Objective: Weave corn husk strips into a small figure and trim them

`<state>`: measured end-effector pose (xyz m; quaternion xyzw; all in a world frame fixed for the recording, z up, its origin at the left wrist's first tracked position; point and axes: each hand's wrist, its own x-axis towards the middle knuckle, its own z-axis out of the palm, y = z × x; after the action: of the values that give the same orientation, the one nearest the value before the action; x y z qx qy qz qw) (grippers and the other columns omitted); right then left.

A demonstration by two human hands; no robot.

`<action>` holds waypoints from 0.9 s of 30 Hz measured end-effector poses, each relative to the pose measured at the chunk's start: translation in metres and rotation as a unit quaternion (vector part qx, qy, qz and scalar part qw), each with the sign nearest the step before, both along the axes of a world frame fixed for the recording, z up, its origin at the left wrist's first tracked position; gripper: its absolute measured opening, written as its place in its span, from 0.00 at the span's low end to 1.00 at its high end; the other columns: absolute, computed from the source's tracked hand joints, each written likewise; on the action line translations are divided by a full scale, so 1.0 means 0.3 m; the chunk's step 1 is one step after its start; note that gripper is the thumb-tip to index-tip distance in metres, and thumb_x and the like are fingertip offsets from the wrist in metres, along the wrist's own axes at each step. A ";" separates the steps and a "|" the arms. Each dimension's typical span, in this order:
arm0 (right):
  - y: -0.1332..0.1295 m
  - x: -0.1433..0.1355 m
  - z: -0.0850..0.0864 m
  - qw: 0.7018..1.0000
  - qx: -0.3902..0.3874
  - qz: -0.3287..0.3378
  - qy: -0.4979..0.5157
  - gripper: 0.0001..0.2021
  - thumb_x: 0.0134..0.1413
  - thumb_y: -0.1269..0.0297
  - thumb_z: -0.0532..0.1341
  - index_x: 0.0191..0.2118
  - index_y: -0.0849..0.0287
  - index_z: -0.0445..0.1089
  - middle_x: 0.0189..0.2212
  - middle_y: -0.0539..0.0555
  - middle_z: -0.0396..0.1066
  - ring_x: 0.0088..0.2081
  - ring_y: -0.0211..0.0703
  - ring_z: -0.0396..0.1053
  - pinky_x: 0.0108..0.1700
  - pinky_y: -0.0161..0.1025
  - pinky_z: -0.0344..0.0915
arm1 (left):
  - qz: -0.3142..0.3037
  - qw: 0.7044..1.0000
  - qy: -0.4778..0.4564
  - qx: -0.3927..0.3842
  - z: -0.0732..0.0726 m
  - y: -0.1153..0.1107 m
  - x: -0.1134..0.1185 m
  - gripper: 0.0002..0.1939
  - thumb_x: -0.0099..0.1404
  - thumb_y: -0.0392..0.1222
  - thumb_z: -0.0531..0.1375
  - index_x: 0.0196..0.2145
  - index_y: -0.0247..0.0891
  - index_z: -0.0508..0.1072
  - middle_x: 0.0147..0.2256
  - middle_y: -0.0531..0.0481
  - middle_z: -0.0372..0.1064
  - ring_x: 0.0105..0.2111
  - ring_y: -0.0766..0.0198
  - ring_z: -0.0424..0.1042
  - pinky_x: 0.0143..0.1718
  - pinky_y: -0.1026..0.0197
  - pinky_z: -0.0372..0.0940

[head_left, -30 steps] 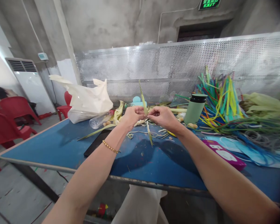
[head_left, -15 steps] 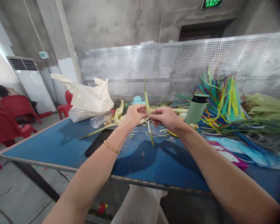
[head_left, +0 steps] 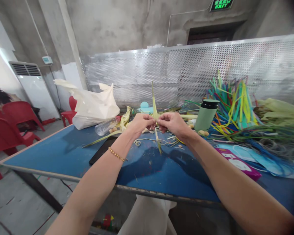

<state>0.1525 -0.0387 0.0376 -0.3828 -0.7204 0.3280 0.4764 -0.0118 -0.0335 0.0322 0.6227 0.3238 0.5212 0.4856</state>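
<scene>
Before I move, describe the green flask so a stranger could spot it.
On the blue table, look right of the right hand. There stands a pale green flask, left of the bundle of colourful strips. Its smooth, solid body and black neck set it apart from those thin strips.

two hands point(head_left: 142, 124) point(head_left: 171, 123), one bracelet point(head_left: 116, 154), one green flask point(head_left: 206, 117)

Husk strip point(head_left: 154, 104): pale green, long, narrow, upright, tapering to a darker, thin upper tip; wider and folded-looking at mid-length, where fingertips of left hand point(head_left: 140, 123) and right hand point(head_left: 171, 123) pinch it. Held above worktop point(head_left: 63, 153), upper tip towards far edge, lower tail point(head_left: 158, 140) pointing at near edge. Join behind fingers hidden
</scene>
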 end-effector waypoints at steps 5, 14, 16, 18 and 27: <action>0.009 0.012 0.008 0.953 0.250 -0.120 -0.118 0.07 0.56 0.64 0.61 0.29 0.60 0.73 0.24 0.54 0.72 0.27 0.41 0.68 0.30 0.38 0.64 | -0.013 0.998 -0.048 -0.027 0.000 0.016 -0.011 0.07 0.50 0.29 0.64 0.19 0.31 0.70 0.18 0.49 0.68 0.18 0.71 0.64 0.23 0.65 0.56; 0.011 0.024 -0.011 0.839 0.448 -0.110 -0.288 0.09 0.65 0.67 0.55 0.38 0.56 0.74 0.36 0.56 0.70 0.37 0.43 0.68 0.36 0.38 0.61 | -0.046 0.992 -0.090 -0.075 -0.002 0.021 -0.016 0.05 0.49 0.31 0.65 0.21 0.29 0.71 0.21 0.49 0.65 0.19 0.74 0.61 0.21 0.66 0.53; 0.006 0.025 -0.009 0.831 0.450 -0.115 -0.306 0.10 0.66 0.66 0.54 0.37 0.56 0.74 0.36 0.56 0.70 0.36 0.42 0.67 0.35 0.37 0.60 | -0.050 0.991 -0.090 -0.084 0.001 0.018 -0.015 0.06 0.50 0.31 0.65 0.21 0.30 0.70 0.20 0.50 0.64 0.19 0.74 0.61 0.21 0.66 0.52; 0.001 0.025 -0.005 0.821 0.452 -0.119 -0.327 0.11 0.66 0.65 0.54 0.37 0.56 0.73 0.36 0.56 0.70 0.35 0.42 0.65 0.34 0.38 0.59 | -0.049 0.991 -0.090 -0.087 0.003 0.017 -0.015 0.06 0.50 0.31 0.65 0.20 0.30 0.70 0.20 0.50 0.64 0.19 0.73 0.60 0.21 0.66 0.53; -0.001 0.017 -0.011 0.780 0.465 -0.146 -0.392 0.11 0.66 0.67 0.52 0.36 0.59 0.70 0.36 0.58 0.69 0.31 0.42 0.63 0.30 0.38 0.54 | -0.049 0.988 -0.107 -0.095 -0.015 0.041 -0.014 0.03 0.50 0.30 0.65 0.25 0.28 0.74 0.25 0.47 0.70 0.21 0.74 0.62 0.23 0.66 0.55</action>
<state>0.1576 -0.0389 0.0343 -0.3105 -0.8457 -0.2985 0.3152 -0.0161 -0.0212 0.0278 0.5293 0.2868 0.5272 0.5997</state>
